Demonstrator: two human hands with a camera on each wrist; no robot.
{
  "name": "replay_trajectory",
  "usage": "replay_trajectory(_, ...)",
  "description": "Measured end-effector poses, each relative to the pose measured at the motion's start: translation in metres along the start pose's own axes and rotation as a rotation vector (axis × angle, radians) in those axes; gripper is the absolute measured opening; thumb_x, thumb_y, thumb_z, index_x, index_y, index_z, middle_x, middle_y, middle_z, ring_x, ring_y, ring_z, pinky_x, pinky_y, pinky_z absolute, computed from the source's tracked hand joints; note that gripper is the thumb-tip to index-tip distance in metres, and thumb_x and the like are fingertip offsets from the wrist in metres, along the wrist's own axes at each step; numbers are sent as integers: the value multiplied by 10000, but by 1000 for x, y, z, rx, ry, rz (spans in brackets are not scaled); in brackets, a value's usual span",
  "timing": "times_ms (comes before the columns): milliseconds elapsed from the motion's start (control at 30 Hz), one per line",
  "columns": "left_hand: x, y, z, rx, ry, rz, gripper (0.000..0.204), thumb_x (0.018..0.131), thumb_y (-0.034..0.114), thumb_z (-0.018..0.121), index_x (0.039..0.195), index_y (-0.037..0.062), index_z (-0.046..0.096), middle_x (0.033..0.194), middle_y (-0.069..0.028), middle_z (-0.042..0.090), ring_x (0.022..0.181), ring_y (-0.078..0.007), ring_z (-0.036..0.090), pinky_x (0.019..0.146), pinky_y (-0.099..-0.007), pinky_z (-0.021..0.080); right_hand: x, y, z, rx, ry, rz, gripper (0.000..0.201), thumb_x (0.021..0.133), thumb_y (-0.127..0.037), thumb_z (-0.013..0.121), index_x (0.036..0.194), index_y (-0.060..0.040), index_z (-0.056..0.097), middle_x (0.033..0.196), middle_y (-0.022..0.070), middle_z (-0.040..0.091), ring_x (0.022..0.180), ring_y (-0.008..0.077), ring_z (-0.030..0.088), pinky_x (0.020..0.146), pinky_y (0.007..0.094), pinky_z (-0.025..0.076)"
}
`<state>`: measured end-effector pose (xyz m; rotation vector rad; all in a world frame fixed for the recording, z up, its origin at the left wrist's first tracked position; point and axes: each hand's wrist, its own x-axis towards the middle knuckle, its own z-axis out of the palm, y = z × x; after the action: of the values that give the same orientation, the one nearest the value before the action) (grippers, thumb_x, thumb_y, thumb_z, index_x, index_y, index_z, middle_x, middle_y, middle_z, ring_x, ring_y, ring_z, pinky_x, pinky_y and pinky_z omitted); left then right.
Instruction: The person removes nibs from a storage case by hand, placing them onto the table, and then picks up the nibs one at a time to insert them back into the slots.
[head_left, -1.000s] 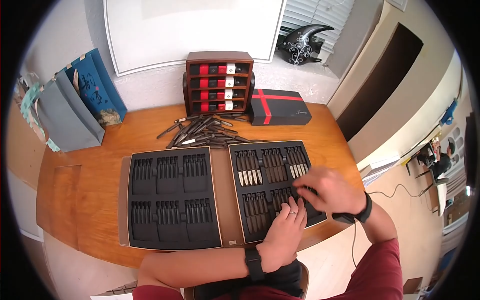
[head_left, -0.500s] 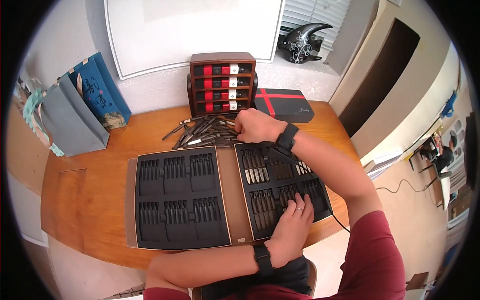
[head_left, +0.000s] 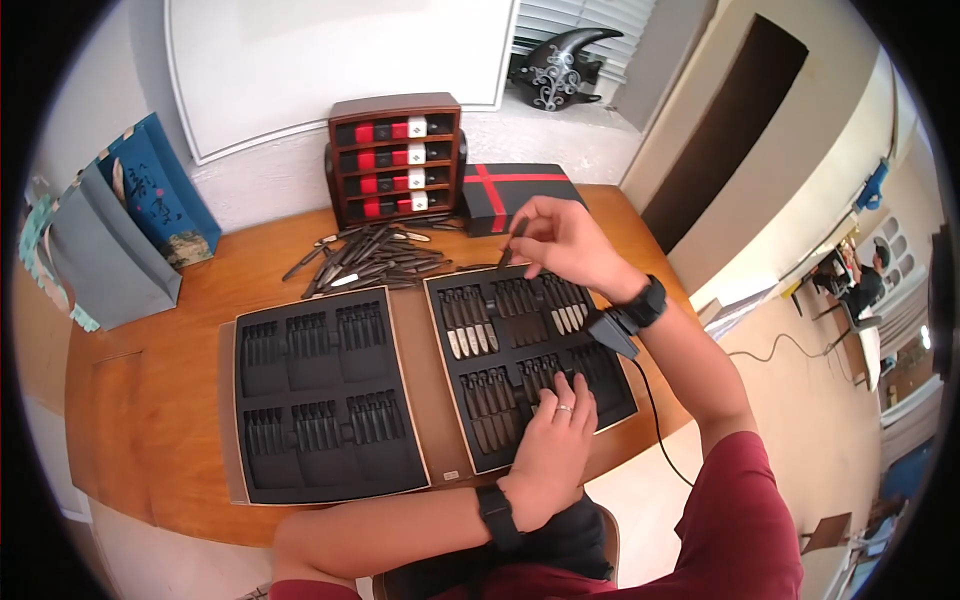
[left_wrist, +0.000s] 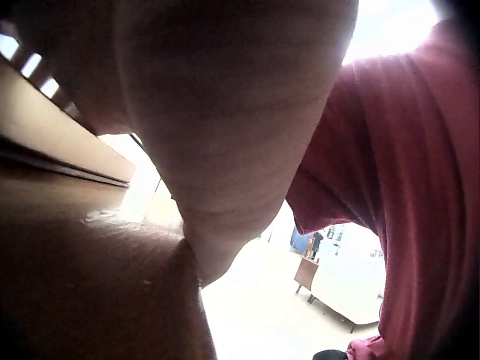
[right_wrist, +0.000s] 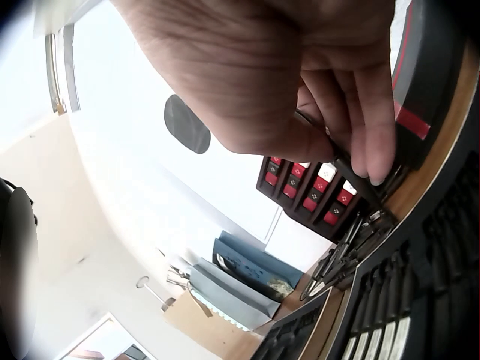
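Observation:
My right hand [head_left: 570, 245] pinches a slim dark pen-like stick [head_left: 507, 254] above the far edge of the right black foam case [head_left: 476, 364]. In the right wrist view the stick [right_wrist: 357, 181] slants down between thumb and fingertips. The left hand [head_left: 555, 440] rests with extended fingers on the lower middle group of sticks in that case. Rows of similar dark sticks fill its compartments, and some in the upper row have pale ends. Beyond the cases, more loose sticks [head_left: 365, 258] lie heaped on the table. The left wrist view shows mostly forearm and red sleeve.
The left foam case [head_left: 317, 376] lies beside the right one, joined by a brown spine [head_left: 425, 400]. At the back stand a wooden rack [head_left: 396, 103] of red, black and white pieces and a black box [head_left: 540, 184] with red ribbon. Gift bags [head_left: 125, 250] stand at left.
The right hand went from the case's lower right to the heap at the back, then came back rightward holding a stick. The left hand stays on the case.

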<state>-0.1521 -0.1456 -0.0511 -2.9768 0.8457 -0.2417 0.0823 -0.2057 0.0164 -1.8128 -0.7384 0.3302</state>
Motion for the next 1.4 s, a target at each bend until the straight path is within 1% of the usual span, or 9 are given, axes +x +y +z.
replay_trajectory(133, -2, 0, -2, -26, -33, 3, 1131, 730, 628, 819, 1529, -82, 453, 1590, -281, 433, 1456, -443, 419, 1188, -487, 332, -70, -2, -19, 51, 78, 105, 142, 1009, -48, 682, 1094, 66, 672, 930, 98, 748, 800, 127, 719, 677, 271, 612)
replay_trajectory(200, -1, 2, -5, -24, -48, -4, 1130, 744, 623, 814, 1538, -88, 439, 1594, -291, 426, 1470, -451, 408, 1200, -497, 325, -103, -3, -29, -122, 87, 123, 125, 1032, -42, 664, 1088, 52, 724, 1045, 109, 768, 828, 119, 714, 698, 259, 614)
replay_trajectory(400, -6, 6, -8, -61, -79, -18, 1112, 784, 576, 809, 1562, -102, 397, 1608, -326, 401, 1511, -472, 374, 1241, -537, 301, -163, 5, -35, -180, 250, 78, 117, 977, -43, 735, 1035, 53, 764, 921, 75, 738, 776, 110, 696, 652, 252, 585)
replay_trajectory(500, -9, 9, -12, -56, -83, -9, 1010, 840, 501, 773, 1561, -102, 402, 1606, -335, 401, 1507, -471, 384, 1238, -542, 312, -176, 9, -32, -323, 250, -21, 103, 933, -2, 759, 1024, 44, 768, 919, 96, 740, 763, 146, 706, 643, 272, 577)
replay_trajectory(667, -20, 20, -20, 169, -98, 48, 618, 1000, 259, 542, 1502, -99, 502, 1526, -306, 510, 1435, -435, 481, 1192, -522, 376, -186, 8, -21, -544, 330, -212, 140, 854, 51, 791, 979, -3, 759, 885, 114, 718, 780, 228, 717, 663, 301, 571)
replay_trajectory(767, -21, 20, -26, 162, -80, 55, 546, 1013, 204, 495, 1465, -99, 546, 1480, -287, 552, 1388, -414, 517, 1165, -513, 399, -186, 9, -19, -622, 299, -281, 138, 851, 90, 774, 964, 16, 747, 873, 106, 709, 752, 212, 704, 663, 283, 569)
replay_trajectory(1000, -15, 11, -18, 85, -26, 35, 703, 928, 362, 658, 1442, -106, 555, 1498, -290, 522, 1382, -418, 502, 1141, -512, 406, -193, 5, -13, -748, 301, -237, 149, 831, 67, 794, 959, 3, 752, 826, 107, 684, 734, 245, 689, 638, 345, 546)
replay_trajectory(1200, -12, 3, -19, -22, -59, 20, 960, 814, 504, 800, 1481, -116, 498, 1554, -296, 466, 1431, -397, 451, 1151, -494, 374, -194, 6, -10, -998, 270, -423, 122, 831, 2, 799, 942, -13, 748, 819, 103, 678, 748, 278, 672, 641, 382, 554)
replay_trajectory(1400, -6, -14, -27, -170, -93, -37, 1038, 793, 547, 822, 1485, -140, 466, 1580, -304, 433, 1449, -409, 435, 1135, -478, 379, -205, 6, -9, -908, 247, -216, 136, 883, -73, 782, 1012, -38, 757, 802, 111, 700, 701, 297, 681, 625, 385, 558)
